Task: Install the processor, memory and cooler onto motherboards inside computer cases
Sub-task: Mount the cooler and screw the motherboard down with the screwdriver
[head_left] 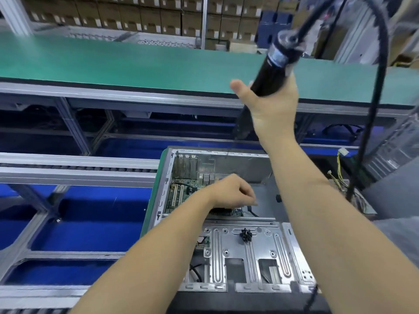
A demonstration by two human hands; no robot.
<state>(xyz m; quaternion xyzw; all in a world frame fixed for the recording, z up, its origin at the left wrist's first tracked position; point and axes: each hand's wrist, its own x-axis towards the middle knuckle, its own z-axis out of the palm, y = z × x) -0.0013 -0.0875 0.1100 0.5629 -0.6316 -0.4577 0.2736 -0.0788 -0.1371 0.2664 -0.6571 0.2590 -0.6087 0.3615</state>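
An open metal computer case (249, 252) lies on its side in front of me, with a green motherboard (179, 196) inside at the upper left. My left hand (231, 191) reaches into the case over the board, fingers curled downward onto something dark beneath it; what it touches is hidden. High above the case, my right hand (269, 105) grips a black electric screwdriver (272, 66), its bit pointing down toward the case's far wall. A thick black cable (383, 53) loops from the screwdriver's top down to the right.
The case rests on a green pallet (156, 189) on a roller conveyor (77, 171). A green-topped bench (136, 62) runs across behind. Loose yellow and white wires (340, 177) lie right of the case. Stacked cardboard boxes (136, 14) fill the background.
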